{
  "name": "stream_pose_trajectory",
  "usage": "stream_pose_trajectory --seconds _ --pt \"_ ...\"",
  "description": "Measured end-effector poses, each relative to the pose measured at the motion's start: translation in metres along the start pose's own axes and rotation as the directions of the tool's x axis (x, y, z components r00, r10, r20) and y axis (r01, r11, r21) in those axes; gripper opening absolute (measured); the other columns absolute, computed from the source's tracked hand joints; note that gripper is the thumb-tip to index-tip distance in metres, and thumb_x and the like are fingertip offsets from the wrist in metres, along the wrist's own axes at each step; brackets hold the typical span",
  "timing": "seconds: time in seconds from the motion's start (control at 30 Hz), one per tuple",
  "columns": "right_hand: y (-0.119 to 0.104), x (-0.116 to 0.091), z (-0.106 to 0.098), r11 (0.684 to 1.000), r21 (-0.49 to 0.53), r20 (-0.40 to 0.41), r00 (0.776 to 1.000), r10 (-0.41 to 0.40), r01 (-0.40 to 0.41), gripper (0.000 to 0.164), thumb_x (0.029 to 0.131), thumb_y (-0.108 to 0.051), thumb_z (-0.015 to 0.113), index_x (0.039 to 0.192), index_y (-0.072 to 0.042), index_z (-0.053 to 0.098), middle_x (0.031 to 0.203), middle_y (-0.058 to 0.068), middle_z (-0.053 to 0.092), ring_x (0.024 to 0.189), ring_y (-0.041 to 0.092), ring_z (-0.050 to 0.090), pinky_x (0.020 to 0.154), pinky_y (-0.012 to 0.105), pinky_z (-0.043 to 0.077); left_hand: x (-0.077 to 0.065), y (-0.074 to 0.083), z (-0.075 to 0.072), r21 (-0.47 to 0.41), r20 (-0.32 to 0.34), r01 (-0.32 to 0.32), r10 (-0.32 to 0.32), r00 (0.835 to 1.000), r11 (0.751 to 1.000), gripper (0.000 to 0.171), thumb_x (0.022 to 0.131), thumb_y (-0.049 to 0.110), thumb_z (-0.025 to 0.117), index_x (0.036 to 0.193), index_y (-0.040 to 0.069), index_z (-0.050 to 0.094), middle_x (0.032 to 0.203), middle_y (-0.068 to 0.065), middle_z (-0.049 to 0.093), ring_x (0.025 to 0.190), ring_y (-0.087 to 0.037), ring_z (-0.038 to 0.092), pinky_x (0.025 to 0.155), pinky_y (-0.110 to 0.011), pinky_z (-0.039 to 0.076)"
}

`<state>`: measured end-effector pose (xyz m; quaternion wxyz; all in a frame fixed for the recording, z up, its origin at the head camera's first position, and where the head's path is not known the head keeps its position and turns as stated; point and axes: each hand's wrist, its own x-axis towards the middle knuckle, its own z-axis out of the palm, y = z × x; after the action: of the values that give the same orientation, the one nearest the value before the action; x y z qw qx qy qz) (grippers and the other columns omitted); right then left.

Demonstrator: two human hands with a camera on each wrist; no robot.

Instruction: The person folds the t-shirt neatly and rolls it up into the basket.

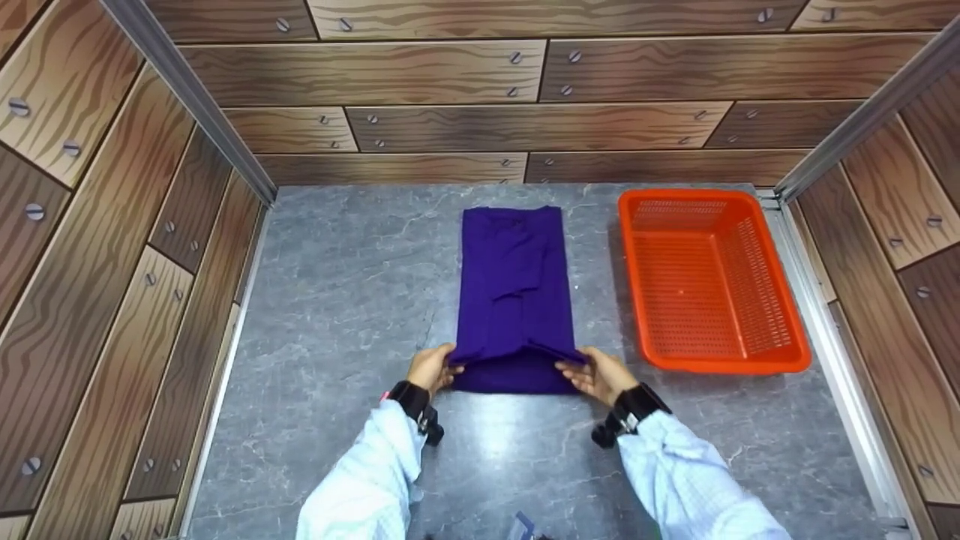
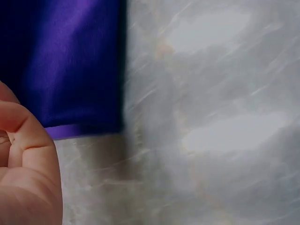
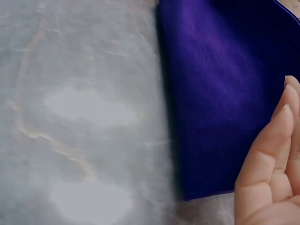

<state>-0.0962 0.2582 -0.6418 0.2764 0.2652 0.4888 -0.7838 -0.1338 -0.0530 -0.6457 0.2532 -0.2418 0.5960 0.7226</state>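
A purple shirt (image 1: 551, 262) lies folded into a long narrow rectangle, a sleeve laid flat over its upper middle. At its near end, my left hand (image 1: 431, 369) pinches the left corner of the top layer and my right hand (image 1: 602, 373) pinches the right corner. Between the hands that edge is raised and sags slightly, with a lower layer of the shirt flat beneath it. The left wrist view has the shirt's straight bottom edge (image 2: 70, 70) beside curled fingers. In the right wrist view, a corner of purple cloth (image 3: 211, 126) spreads past the fingertips, which are partly cut off.
An orange-red perforated plastic basket (image 1: 634, 281) stands on the grey marbled tabletop (image 1: 345, 300) to the right of the shirt. Wood-patterned panels (image 1: 442, 127) wall in the back and both sides. A small blue-grey object (image 1: 523, 525) shows at the near edge.
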Motion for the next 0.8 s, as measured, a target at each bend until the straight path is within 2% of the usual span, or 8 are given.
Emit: stream_pose_trajectory --seconds 0.2,0.27,0.33,0.4,0.5,0.57,0.67,0.8 --pt "-0.009 0.014 0.008 0.994 -0.086 -0.074 0.995 -0.071 0.064 0.031 0.097 -0.023 0.033 0.117 -0.001 0.043 0.093 0.012 0.070 0.074 0.017 0.067 0.065 0.023 0.053 0.014 0.003 0.001 0.202 0.056 -0.120 0.111 0.992 0.972 0.033 0.095 0.026 0.046 0.106 -0.002 0.059 0.082 -0.013 0.066 0.068 -0.020 0.065 0.054 -0.025 0.050" --pt "-0.007 0.016 0.010 0.969 -0.209 -0.149 0.975 -0.166 0.133 0.039 0.096 -0.022 0.033 0.119 0.005 0.048 0.096 0.015 0.069 0.073 0.018 0.068 0.064 0.025 0.053 0.015 -0.002 0.000 0.353 0.117 -0.253 0.225 0.967 0.901 0.040 0.098 0.029 0.040 0.121 0.002 0.057 0.104 -0.016 0.066 0.081 -0.025 0.066 0.064 -0.029 0.052" --pt "-0.001 0.017 0.012 0.893 -0.403 -0.210 0.929 -0.304 0.201 0.039 0.096 -0.020 0.036 0.116 0.006 0.056 0.098 0.016 0.069 0.073 0.019 0.067 0.063 0.027 0.053 0.013 -0.010 -0.001 0.483 0.173 -0.407 0.371 0.913 0.775 0.039 0.099 0.028 0.038 0.124 0.005 0.058 0.118 -0.015 0.062 0.097 -0.028 0.063 0.080 -0.034 0.051" --pt "0.006 0.018 0.014 0.717 -0.652 -0.203 0.855 -0.478 0.246 0.032 0.095 -0.018 0.042 0.112 0.001 0.062 0.100 0.015 0.068 0.078 0.020 0.066 0.068 0.029 0.052 0.010 -0.021 -0.002 0.602 0.212 -0.527 0.516 0.830 0.601 0.034 0.097 0.025 0.043 0.120 0.007 0.062 0.123 -0.012 0.060 0.108 -0.029 0.058 0.092 -0.038 0.045" --pt "0.020 0.018 0.016 0.319 -0.907 -0.026 0.721 -0.693 0.274 0.026 0.090 -0.016 0.052 0.110 -0.005 0.065 0.107 0.014 0.065 0.094 0.028 0.062 0.082 0.039 0.048 0.007 -0.037 0.000 0.749 0.309 -0.597 0.645 0.699 0.288 0.032 0.092 0.024 0.052 0.119 0.010 0.062 0.130 -0.009 0.055 0.120 -0.031 0.049 0.101 -0.043 0.036" --pt "0.030 0.020 0.016 0.054 -0.962 0.137 0.644 -0.752 0.268 0.030 0.086 -0.018 0.058 0.115 -0.008 0.063 0.117 0.016 0.060 0.107 0.034 0.055 0.090 0.047 0.043 0.006 -0.047 0.003 0.819 0.386 -0.568 0.649 0.656 0.087 0.041 0.089 0.029 0.055 0.125 0.011 0.057 0.138 -0.008 0.047 0.126 -0.034 0.042 0.103 -0.047 0.034" --pt "0.045 0.024 0.017 -0.195 -0.950 0.307 0.623 -0.720 0.243 0.045 0.084 -0.027 0.061 0.127 -0.012 0.056 0.134 0.017 0.047 0.122 0.041 0.042 0.094 0.056 0.037 0.007 -0.060 0.009 0.860 0.446 -0.506 0.585 0.677 -0.069 0.058 0.088 0.040 0.054 0.137 0.011 0.043 0.148 -0.010 0.031 0.134 -0.036 0.029 0.105 -0.049 0.029" --pt "0.065 0.030 0.017 -0.311 -0.925 0.373 0.681 -0.630 0.218 0.057 0.086 -0.039 0.057 0.137 -0.017 0.044 0.146 0.015 0.032 0.133 0.045 0.025 0.099 0.061 0.028 0.009 -0.074 0.012 0.902 0.411 -0.418 0.507 0.757 -0.107 0.074 0.087 0.050 0.051 0.145 0.009 0.028 0.152 -0.013 0.018 0.139 -0.033 0.017 0.109 -0.049 0.024"
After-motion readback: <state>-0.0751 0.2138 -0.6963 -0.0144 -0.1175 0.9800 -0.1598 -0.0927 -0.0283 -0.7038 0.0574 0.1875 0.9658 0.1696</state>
